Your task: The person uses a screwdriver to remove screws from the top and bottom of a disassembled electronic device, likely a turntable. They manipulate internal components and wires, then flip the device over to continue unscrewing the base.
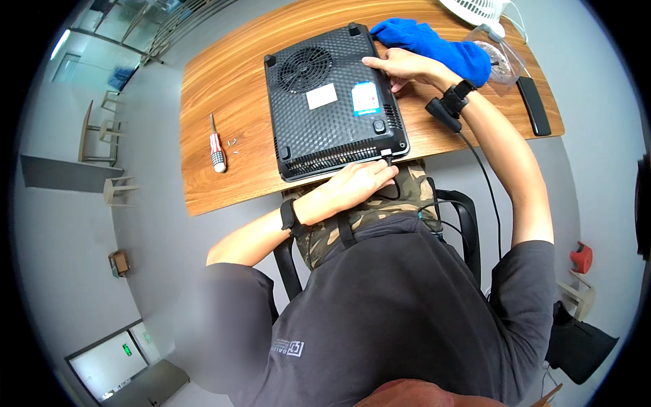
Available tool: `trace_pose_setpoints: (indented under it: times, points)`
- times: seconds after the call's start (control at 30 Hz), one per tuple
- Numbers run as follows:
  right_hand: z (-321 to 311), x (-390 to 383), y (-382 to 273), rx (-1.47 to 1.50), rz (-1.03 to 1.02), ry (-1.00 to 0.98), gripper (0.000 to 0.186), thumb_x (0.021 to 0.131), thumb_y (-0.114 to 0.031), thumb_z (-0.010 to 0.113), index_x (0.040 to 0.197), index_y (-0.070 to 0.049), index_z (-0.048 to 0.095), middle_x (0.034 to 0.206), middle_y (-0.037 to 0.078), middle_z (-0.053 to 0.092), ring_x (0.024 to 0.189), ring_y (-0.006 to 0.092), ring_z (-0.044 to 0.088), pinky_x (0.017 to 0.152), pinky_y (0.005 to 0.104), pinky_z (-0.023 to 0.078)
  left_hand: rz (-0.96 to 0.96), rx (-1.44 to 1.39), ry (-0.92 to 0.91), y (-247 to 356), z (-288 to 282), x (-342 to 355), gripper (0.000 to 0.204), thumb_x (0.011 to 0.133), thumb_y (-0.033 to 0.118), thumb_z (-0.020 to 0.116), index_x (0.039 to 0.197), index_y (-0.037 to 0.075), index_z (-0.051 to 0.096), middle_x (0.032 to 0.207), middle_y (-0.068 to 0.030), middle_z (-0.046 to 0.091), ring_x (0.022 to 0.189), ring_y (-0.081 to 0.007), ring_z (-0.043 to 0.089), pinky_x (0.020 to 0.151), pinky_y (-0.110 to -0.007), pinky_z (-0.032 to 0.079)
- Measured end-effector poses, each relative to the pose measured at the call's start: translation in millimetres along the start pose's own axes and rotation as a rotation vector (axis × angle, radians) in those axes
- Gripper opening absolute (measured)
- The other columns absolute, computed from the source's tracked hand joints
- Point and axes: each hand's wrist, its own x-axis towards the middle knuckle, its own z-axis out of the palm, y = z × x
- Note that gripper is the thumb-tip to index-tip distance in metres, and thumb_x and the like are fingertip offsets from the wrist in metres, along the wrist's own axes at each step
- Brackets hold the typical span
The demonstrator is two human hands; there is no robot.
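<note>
A flat black appliance that looks like an induction cooker [325,125] lies bottom up at the table's near edge. Its underside has a round fan grille [305,70], vent slots, rubber feet and two labels. My right hand [400,66] grips its right side, thumb on top and fingers curled round the edge. Along the near edge rests my left hand [354,184], fingers stretched out to the right, their tips beside the black cord [389,160]. Left of the appliance lie a screwdriver [216,150] with a patterned red, white and dark handle and several small screws [232,142].
On the wooden table [237,88], a blue cloth [441,49] lies beyond my right hand. A clear plastic container [500,64], a white fan [475,10] and a black phone [534,106] are at the right. A cable with a black block [444,114] hangs from my right wrist.
</note>
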Motion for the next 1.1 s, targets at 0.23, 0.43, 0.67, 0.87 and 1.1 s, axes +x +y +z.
trace_pose_setpoints:
  times: [0.23,0.43,0.67,0.87,1.1]
  points:
    - [2.9,1.5,1.9,0.047,0.020,0.015,0.070,0.095,-0.062,0.061,0.079,0.006,0.060,0.067,0.008,0.059,0.052,0.0148,0.065,0.046,0.0251,0.059,0.028,0.028,0.017,-0.6,1.1,-0.4,0.026,0.096,0.019,0.066,0.115,0.002,0.062,0.089,-0.0113,0.061,0.081,-0.0290,0.067,0.069,-0.039,0.057]
    - [2.9,4.1,5.8,0.047,0.015,0.012,0.071,0.095,-0.063,0.061,0.079,0.006,0.061,0.067,0.008,0.060,0.051,0.0146,0.065,0.046,0.0250,0.059,0.032,-0.002,0.038,-2.1,2.9,-2.4,0.026,0.096,0.017,0.066,0.115,0.001,0.062,0.090,-0.0126,0.062,0.083,-0.0306,0.067,0.071,-0.040,0.057]
    - [4.1,10.4,13.7,-0.001,0.012,-0.012,0.075,0.088,-0.067,0.068,0.092,0.009,0.064,0.080,0.010,0.065,0.065,0.0149,0.068,0.053,0.0232,0.060,0.026,-0.008,0.050,-2.7,6.4,-3.8,0.025,0.097,0.020,0.063,0.115,0.002,0.061,0.092,-0.0113,0.061,0.084,-0.0293,0.067,0.071,-0.039,0.057]
    - [5.6,5.3,19.5,-0.003,-0.028,-0.053,0.075,0.085,-0.061,0.074,0.110,0.010,0.068,0.095,0.014,0.071,0.088,0.0185,0.070,0.064,0.0250,0.061,-0.009,-0.062,0.077,0.4,8.2,-3.0,0.024,0.094,0.016,0.069,0.113,0.003,0.064,0.095,-0.0129,0.067,0.084,-0.0319,0.069,0.073,-0.039,0.059]
    - [7.7,-1.1,5.5,-0.049,-0.041,-0.046,0.102,0.080,-0.065,0.077,0.139,0.013,0.046,0.122,0.024,0.065,0.106,0.0276,0.068,0.076,0.0343,0.062,-0.032,-0.108,0.144,-0.6,15.1,-4.9,0.022,0.093,0.015,0.071,0.110,0.003,0.064,0.094,-0.0126,0.066,0.083,-0.0322,0.069,0.072,-0.039,0.058]
